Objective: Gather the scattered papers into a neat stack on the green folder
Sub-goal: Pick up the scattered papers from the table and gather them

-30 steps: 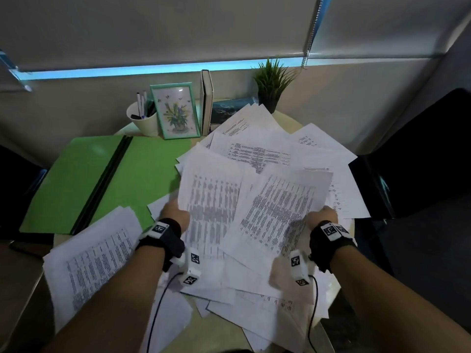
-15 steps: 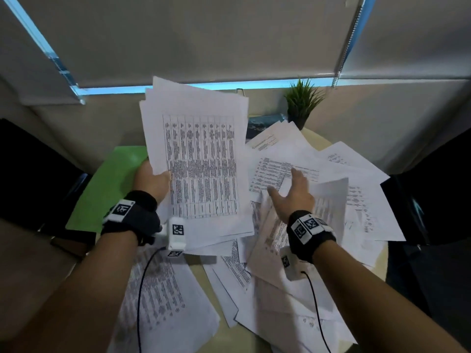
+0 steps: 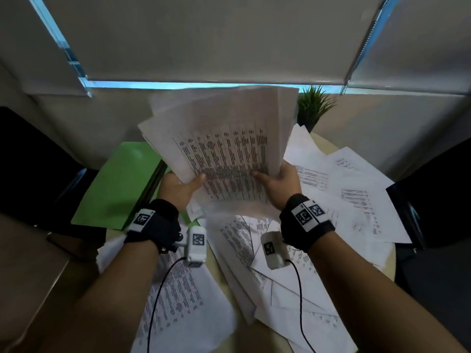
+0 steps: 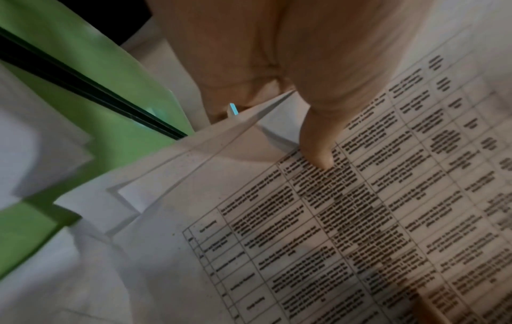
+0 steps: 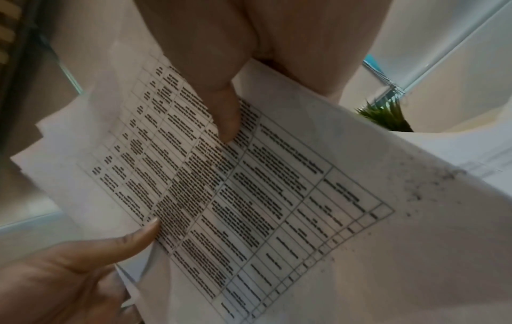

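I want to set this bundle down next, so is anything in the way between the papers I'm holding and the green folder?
Mostly no. Both hands, left hand and right hand, hold the bundle of papers raised just right of the green folder. The folder's visible surface is bare, though a loose sheet overlaps one edge.

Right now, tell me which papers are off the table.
The fanned bundle of papers, held up by left hand and right hand; the other sheets lie flat.

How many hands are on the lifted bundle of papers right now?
2. The left hand grips the bundle at its lower left edge, the right hand at its lower right.
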Tool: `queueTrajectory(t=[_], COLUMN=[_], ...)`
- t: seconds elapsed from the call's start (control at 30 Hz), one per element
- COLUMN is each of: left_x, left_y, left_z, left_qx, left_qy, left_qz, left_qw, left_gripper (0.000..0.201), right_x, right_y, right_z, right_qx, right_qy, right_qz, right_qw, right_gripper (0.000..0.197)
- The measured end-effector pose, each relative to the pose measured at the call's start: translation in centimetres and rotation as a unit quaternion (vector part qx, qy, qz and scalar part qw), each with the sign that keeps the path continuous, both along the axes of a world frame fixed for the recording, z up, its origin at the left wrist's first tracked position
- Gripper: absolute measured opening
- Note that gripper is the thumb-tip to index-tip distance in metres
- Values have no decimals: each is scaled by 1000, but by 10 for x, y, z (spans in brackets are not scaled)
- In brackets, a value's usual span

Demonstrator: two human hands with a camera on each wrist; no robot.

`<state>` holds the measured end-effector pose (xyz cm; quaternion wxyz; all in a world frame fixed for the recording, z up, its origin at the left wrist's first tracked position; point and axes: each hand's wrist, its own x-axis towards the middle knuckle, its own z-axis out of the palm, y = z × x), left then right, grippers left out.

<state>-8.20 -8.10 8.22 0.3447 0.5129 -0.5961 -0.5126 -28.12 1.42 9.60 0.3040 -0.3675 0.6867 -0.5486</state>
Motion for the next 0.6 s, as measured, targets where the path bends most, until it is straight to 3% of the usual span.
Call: queueTrajectory(t=[0.03,0.23,0.33,0.43,0.6], left_x=[1,15,22,22,28], left_y=[3,9,10,11,16], left_z=[1,-19,-28,-28,-4], left_qx=[-9,1,-6,-35,-80], left_qy=[4,-18,-29,-50,-40], left_qz=[-3,-16,-18,-1,49], left_qw=[1000,1000,999,998,995], left_gripper=[8,28,26,21,29], right_x=[2,21,26,33,54], right_y=[2,16,19,15,-5], right_z=[-5,-30,-33,-27,-1], right_qx=[6,10,-16,-12,-38], right_qy=[-3,-54,-85,-56,6], right_qz=[-5,-40,-71,-69,-29], right_qw=[1000,998,994,996,999], right_gripper=[33,39,33,27,26])
